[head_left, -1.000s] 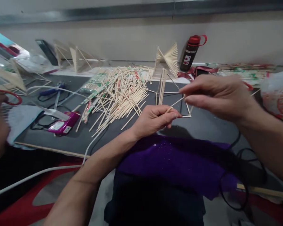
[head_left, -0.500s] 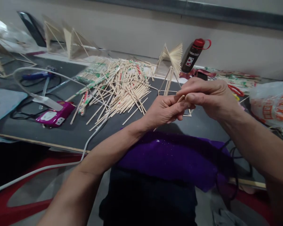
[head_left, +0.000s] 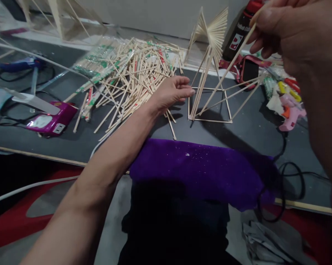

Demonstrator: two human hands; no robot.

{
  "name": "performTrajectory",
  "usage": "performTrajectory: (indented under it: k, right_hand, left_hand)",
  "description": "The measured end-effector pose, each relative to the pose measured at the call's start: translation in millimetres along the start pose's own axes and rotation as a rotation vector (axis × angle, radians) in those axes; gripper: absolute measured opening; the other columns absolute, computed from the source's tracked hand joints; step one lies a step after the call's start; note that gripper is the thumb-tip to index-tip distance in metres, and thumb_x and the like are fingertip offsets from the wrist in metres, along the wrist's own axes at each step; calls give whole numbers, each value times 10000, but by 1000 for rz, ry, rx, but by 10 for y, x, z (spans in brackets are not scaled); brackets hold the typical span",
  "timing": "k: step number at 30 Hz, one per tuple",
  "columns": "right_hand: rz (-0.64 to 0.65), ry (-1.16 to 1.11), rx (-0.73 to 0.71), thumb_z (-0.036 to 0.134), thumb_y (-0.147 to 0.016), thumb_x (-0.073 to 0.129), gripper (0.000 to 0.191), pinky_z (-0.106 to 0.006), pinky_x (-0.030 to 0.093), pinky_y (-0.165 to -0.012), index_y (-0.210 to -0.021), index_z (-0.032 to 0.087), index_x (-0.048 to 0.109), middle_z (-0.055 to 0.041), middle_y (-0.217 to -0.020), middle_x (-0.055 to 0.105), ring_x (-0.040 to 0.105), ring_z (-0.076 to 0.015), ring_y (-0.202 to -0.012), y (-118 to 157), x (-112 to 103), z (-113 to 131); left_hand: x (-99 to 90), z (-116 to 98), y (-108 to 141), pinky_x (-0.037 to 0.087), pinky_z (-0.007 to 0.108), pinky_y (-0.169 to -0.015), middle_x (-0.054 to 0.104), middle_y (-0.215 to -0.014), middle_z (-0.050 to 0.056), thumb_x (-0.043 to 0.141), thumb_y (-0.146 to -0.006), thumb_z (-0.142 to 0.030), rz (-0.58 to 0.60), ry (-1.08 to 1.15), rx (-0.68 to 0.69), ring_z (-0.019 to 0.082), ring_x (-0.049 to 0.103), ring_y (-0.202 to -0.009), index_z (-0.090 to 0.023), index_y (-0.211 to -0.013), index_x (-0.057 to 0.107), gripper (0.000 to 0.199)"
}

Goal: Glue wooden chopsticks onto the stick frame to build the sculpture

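Observation:
Raised at the upper right, my right hand (head_left: 282,29) pinches the top of a thin wooden stick (head_left: 228,68), which slants down toward the base of a stick frame (head_left: 210,120). That frame has a square base on the table and several sticks rising from it. My left hand (head_left: 177,92) reaches to the frame's left side, its fingers stretched out with nothing visibly held. Whether its fingertips touch the frame I cannot tell. A large pile of loose sticks (head_left: 138,81) lies behind and left of that hand.
A finished-looking fanned stick model (head_left: 214,35) and a dark bottle (head_left: 234,40) stand at the back. On the right are a pink glue gun (head_left: 291,114) and scissors (head_left: 289,90). At left lie a purple power adapter (head_left: 52,119) and a blue glue gun (head_left: 19,66). Purple cloth (head_left: 199,169) covers the front edge.
My hands were together around a stick and have moved apart. The right hand rose with a stick, while the left opened and moved left. The view has shifted closer to the table.

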State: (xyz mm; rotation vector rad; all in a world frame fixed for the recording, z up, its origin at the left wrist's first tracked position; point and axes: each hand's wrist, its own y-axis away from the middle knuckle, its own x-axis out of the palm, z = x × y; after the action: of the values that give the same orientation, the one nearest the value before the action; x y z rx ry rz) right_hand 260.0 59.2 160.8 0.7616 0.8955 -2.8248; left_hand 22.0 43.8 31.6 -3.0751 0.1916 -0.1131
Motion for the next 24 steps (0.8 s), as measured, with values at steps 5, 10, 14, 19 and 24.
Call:
performTrajectory:
  k: [5, 10, 14, 19, 24]
  right_hand:
    - [51, 5, 154, 173, -777, 761, 108, -179, 489, -444, -769, 66, 746, -29, -577, 632, 654, -125, -505, -265, 44, -251]
    - [162, -8, 286, 93, -811, 742, 95, -130, 458, -424, -734, 60, 696, -1, -544, 632, 654, -116, -455, -407, 90, -364]
    - [196, -96, 447, 40, -862, 697, 184, -121, 453, -374, -696, 85, 632, 2, -511, 645, 645, -126, -422, -432, 139, -367]
    - [207, -75, 481, -1, -881, 672, 208, -93, 458, -383, -700, 83, 614, 20, -504, 651, 628, -99, -396, -452, 211, -376]
    - [206, -21, 528, 25, -892, 668, 216, -82, 453, -377, -694, 93, 613, 54, -460, 607, 564, -60, -342, -428, 321, -269]
  left_hand:
    - [8, 102, -216, 531, 298, -657, 720, -965, 101, 809, -613, -9, 203, -12, -138, 187, 691, -817, -108, -1034, 727, 440]
    - [52, 91, -312, 420, 233, -558, 743, -916, 81, 837, -609, -70, 350, -115, -217, 141, 666, -695, -132, -941, 776, 343]
    - [88, 72, -290, 380, 204, -562, 758, -938, 39, 830, -646, -126, 359, -129, -277, 108, 674, -719, -166, -972, 777, 333]
    - [117, 88, -251, 356, 201, -558, 772, -947, 38, 814, -666, -137, 392, -129, -314, 99, 670, -721, -172, -991, 769, 330]
    - [89, 134, -249, 341, 193, -529, 768, -880, 34, 817, -654, -131, 399, -155, -319, 114, 690, -717, -164, -959, 765, 311]
